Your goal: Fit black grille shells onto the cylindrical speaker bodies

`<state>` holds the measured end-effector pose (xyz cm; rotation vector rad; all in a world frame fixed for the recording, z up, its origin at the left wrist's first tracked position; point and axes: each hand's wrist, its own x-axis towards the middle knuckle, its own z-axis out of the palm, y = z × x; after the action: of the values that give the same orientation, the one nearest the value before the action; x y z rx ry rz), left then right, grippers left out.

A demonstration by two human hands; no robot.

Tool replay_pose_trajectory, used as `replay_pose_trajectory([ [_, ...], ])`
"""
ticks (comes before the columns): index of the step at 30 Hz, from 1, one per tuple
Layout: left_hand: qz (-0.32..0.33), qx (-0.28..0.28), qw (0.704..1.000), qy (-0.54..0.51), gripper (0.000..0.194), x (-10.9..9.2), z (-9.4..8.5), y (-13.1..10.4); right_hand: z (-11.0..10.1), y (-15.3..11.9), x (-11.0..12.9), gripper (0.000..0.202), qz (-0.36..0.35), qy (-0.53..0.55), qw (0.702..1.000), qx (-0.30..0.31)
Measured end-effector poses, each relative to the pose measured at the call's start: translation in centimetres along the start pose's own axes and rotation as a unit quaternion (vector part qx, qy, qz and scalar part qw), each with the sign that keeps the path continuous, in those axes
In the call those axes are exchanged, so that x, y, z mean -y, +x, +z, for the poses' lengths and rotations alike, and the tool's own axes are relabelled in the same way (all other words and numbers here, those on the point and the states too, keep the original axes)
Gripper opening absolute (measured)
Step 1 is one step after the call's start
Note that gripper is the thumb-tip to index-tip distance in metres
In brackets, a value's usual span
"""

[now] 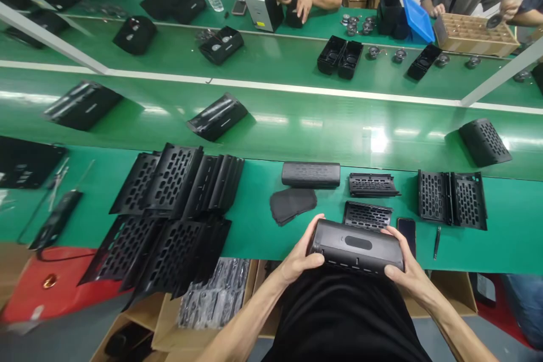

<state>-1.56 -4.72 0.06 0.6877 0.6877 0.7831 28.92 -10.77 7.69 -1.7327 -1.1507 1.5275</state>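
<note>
1. The black oblong plastic casing with rounded edges (339, 236) is held in both hands above the near edge of the matte green tabletop (250, 195), right of the scene's middle. Its long top, bearing a dark oval panel (357, 242), faces up; its right end sits slightly nearer than its left.
2. The left hand (300, 254) grips the left end. Its thumb presses the near side, spread well away from the fingers, which curl over the far left edge; most of their length is hidden, so I cannot tell how closely they sit together.
3. The right hand (410, 269) grips the right end. Its thumb lies against the near right corner, and its index finger reaches along the far edge, leaving a wide gap spanned by the casing. The other fingers are mostly hidden behind the end.
4. Just beyond the casing lies a black perforated plastic panel (367, 215); farther off is a similar slotted black panel (372, 184).
5. Near the right hand lie a dark rectangular smartphone (406, 233) and, farther right, a slim black pen (436, 242).
6. Beyond the left hand lie a flat dark-grey piece with rounded corners (292, 205) and, farther away, a long black slotted casing (311, 175).
</note>
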Motion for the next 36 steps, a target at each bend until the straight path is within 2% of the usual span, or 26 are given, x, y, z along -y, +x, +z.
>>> replay_pose_trajectory([
  [2, 0.000, 0.008, 1.000, 0.017, 0.112, -0.4, 0.0, 0.0, -0.3, 0.0, 0.0, 0.091, -0.005, -0.013, 1.000, -0.013],
  [6, 0.013, -0.027, 1.000, 0.007, 0.112, 0.2, 0.5, 0.1, -0.2, -0.1, -0.8, 0.084, -0.012, -0.035, 0.998, -0.054],
  [11, 0.011, -0.071, 0.997, 0.040, 0.110, 1.4, 0.4, 0.4, 0.9, 0.1, -1.7, 0.082, 0.035, 0.063, 0.994, -0.080],
  [15, -0.009, -0.020, 0.994, 0.105, 0.118, 1.0, -0.3, 0.9, 1.1, 0.4, -0.9, 0.080, 0.104, 0.190, 0.975, -0.052],
  [18, 0.003, -0.008, 0.993, 0.119, 0.120, 0.7, -0.4, 1.2, 1.1, 0.4, -0.2, 0.076, 0.116, 0.223, 0.966, -0.058],
  [25, 0.039, -0.051, 0.991, 0.117, 0.116, 1.3, 0.4, 1.3, 1.2, -0.3, -1.1, 0.070, 0.104, 0.203, 0.970, -0.088],
  [30, 0.028, -0.006, 0.986, 0.164, 0.116, 0.6, 0.3, 1.4, 0.8, -0.3, -1.0, 0.078, 0.084, 0.175, 0.978, -0.081],
  [33, 0.050, -0.015, 0.985, 0.165, 0.113, 0.1, 0.5, 1.5, 0.8, -0.7, -0.8, 0.082, 0.059, 0.148, 0.984, -0.075],
  [36, 0.061, -0.008, 0.986, 0.158, 0.111, 0.2, 0.4, 1.6, 1.0, -1.6, -1.2, 0.082, 0.037, 0.100, 0.990, -0.096],
])
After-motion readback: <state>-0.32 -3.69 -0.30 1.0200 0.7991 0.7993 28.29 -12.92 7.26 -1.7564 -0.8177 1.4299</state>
